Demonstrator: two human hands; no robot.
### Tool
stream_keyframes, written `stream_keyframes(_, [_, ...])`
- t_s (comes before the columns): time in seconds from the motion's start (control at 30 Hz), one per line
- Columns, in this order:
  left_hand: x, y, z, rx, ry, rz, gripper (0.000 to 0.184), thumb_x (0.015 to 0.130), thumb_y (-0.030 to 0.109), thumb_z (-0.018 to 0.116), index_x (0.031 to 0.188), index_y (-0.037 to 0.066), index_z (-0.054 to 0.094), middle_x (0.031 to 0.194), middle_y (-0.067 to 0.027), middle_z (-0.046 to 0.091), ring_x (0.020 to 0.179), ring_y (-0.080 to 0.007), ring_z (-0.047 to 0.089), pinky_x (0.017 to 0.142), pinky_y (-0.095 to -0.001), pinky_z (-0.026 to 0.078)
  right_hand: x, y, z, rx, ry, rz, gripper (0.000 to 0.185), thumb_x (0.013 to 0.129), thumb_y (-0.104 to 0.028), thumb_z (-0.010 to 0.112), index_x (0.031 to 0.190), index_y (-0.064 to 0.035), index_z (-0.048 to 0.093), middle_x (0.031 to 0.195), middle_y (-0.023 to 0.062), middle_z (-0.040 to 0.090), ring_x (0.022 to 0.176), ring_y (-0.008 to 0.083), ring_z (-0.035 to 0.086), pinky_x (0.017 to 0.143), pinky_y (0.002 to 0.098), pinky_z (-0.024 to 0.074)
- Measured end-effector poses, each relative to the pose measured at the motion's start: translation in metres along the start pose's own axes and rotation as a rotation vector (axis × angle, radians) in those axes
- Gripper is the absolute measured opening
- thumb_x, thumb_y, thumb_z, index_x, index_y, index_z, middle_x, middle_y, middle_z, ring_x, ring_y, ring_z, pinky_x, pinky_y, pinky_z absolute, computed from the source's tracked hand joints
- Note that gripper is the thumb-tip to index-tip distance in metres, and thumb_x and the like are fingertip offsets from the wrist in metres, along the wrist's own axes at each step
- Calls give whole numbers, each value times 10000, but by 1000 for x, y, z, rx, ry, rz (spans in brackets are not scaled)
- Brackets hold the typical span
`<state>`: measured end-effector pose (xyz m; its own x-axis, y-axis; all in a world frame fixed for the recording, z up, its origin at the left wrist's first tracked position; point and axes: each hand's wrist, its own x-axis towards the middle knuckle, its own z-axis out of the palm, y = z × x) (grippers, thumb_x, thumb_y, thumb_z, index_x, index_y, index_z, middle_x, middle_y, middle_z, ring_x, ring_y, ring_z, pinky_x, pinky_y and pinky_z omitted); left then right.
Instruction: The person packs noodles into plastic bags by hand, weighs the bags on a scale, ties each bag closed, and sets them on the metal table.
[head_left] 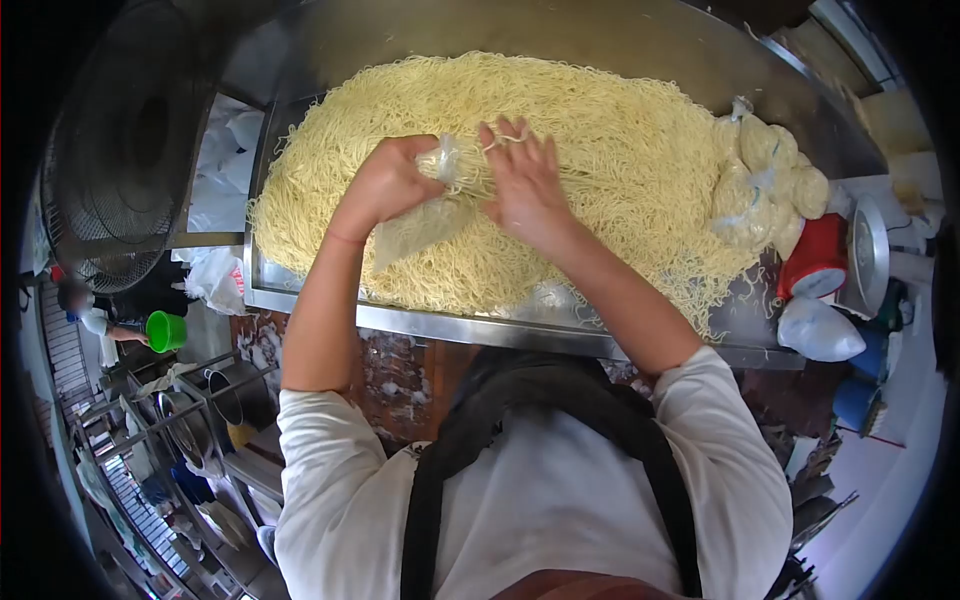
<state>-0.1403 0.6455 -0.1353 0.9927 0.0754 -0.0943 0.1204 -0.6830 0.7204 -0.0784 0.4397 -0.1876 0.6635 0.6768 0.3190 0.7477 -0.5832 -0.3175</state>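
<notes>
A large heap of pale yellow noodles [600, 130] covers a metal tray-like table [470, 326]. My left hand [392, 182] is closed around a clear plastic bag [418, 228], whose gathered mouth points right and whose body hangs down over the heap. Just to its right, my right hand [528, 190] has its fingers spread above the noodles, palm down. A few strands lie across its fingertips, and others run between it and the bag's mouth. How much is inside the bag is partly hidden by my left hand.
Several filled bags of noodles [765, 180] are piled at the table's right end, beside a red container [812, 258] and a white plastic bag [820, 328]. A large fan [115, 180] stands at left. Further back, a person's hand holds a green bucket [165, 331].
</notes>
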Motion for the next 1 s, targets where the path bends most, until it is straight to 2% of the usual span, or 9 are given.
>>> stream_keyframes(0.13, [-22,54,-34,57,28,131,351,654,24,724,1000,-23,697,777,-89,684,674,-75,563,635,-255,477,11,54,56,612,-51,236,519,760,-46,721,1263,-102,603,1149,194,652,1081,292,643,859,346,541])
stream_keyframes(0.23, [-29,81,-46,157,4,64,327,650,12,705,975,-20,699,735,-67,661,645,-60,538,601,-247,464,12,87,29,690,73,184,416,744,-2,694,1134,-147,669,962,135,709,871,240,699,748,338,559])
stream_keyframes(0.43, [-7,45,-19,80,7,44,316,670,11,687,985,-16,698,716,-53,652,629,-57,538,589,-244,460,2,177,1,406,-37,334,349,764,-5,639,1093,-114,669,959,136,707,877,276,689,787,364,540])
stream_keyframes(0.53, [5,23,2,22,36,126,317,677,14,689,992,-16,697,731,-56,661,638,-68,549,607,-250,470,-11,208,0,420,-35,380,342,764,-27,639,1093,-110,678,985,137,708,903,304,680,808,366,528])
stream_keyframes(0.63, [19,1,25,-16,66,138,309,654,59,711,959,9,706,699,-180,626,545,-236,563,582,-320,482,-22,243,1,425,-13,453,352,770,-31,614,1115,-71,670,984,164,709,897,307,682,810,365,529])
stream_keyframes(0.73, [28,-5,34,-18,76,140,277,661,47,707,936,11,704,716,-191,633,581,-281,589,617,-344,496,-29,274,-5,432,-73,588,377,784,-52,578,1153,-24,645,997,202,701,908,317,678,826,359,527])
stream_keyframes(0.87, [32,-43,34,-4,123,121,314,675,81,736,982,27,695,848,-192,661,772,-307,640,751,-360,512,-57,365,2,-10,123,792,419,792,-179,614,1171,-3,636,972,240,697,902,334,688,816,373,535])
stream_keyframes(0.93, [26,-78,33,127,195,108,373,686,111,758,1044,41,683,974,-186,670,924,-315,645,857,-371,503,-89,491,40,-136,27,574,471,764,-193,647,1185,16,623,1017,253,688,956,357,677,845,403,531])
stream_keyframes(1.0, [12,-106,52,269,186,125,448,691,144,777,1110,43,654,1121,-186,626,1075,-342,581,954,-407,457,-56,400,-26,-56,-309,658,483,741,-153,660,1188,25,619,1058,254,680,991,373,664,860,416,529])
